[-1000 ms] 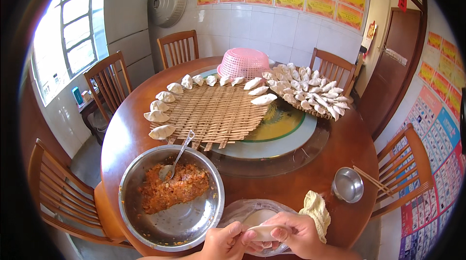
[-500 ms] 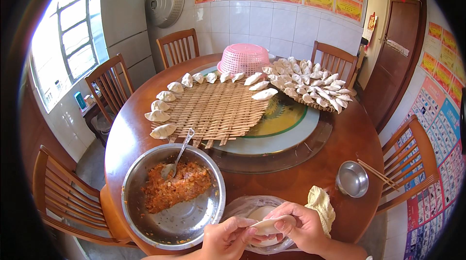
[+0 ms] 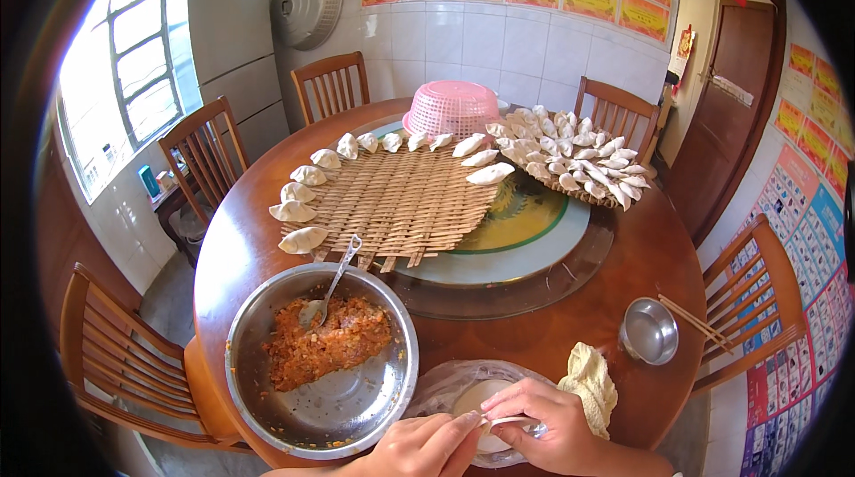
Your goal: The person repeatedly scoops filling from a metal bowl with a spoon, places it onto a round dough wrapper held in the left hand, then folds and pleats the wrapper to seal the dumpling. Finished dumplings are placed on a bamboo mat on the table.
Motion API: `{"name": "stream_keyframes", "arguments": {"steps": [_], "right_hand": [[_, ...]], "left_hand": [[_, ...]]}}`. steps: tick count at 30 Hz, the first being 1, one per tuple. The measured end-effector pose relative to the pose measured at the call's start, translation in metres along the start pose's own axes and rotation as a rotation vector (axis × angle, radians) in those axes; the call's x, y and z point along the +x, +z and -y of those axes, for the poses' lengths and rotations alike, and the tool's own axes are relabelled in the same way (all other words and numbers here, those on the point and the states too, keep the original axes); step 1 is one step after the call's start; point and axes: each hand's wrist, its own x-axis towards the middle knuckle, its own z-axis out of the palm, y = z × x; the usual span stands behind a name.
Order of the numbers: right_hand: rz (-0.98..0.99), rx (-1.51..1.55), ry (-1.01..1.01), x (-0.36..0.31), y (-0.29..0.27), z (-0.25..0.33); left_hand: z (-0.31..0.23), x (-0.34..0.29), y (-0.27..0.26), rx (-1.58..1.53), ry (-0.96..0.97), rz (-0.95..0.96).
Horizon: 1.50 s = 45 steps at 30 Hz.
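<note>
A: Where is the dough piece situated?

B: At 6 o'clock on the round surface, 12 o'clock being the far side. It is held between the left hand and the right hand, above a clear bag and a round white wrapper.

A: What is the state of each grip?

B: The right grip is clamped on the dough piece. The left grip appears pinched on its 9 o'clock end, though the fingers partly mask the contact.

A: And the surroundings?

B: Toward 8 o'clock, a steel basin contains orange-red filling and a spoon. Toward 11, a woven tray bears shaped dumplings along its edge. An inverted pink basket occupies 12; heaped dumplings lie at 1. Toward 4, a small metal bowl stands just beside chopsticks; a pale yellow cloth lies at 5.
</note>
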Motion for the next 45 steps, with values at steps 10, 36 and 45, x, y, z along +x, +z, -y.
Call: {"name": "stream_keyframes", "arguments": {"steps": [10,36,45], "right_hand": [[0.034,0.139,0.065,0.001,-0.001,0.005],[0.052,0.14,0.148,-0.004,-0.006,0.007],[-0.09,0.077,0.203,-0.011,0.005,0.004]], "left_hand": [[0.002,0.001,-0.004,-0.168,-0.118,0.077],[-0.001,0.003,0.004,-0.217,-0.282,-0.064],[-0.007,0.003,0.006,-0.2,-0.132,-0.039]]}}
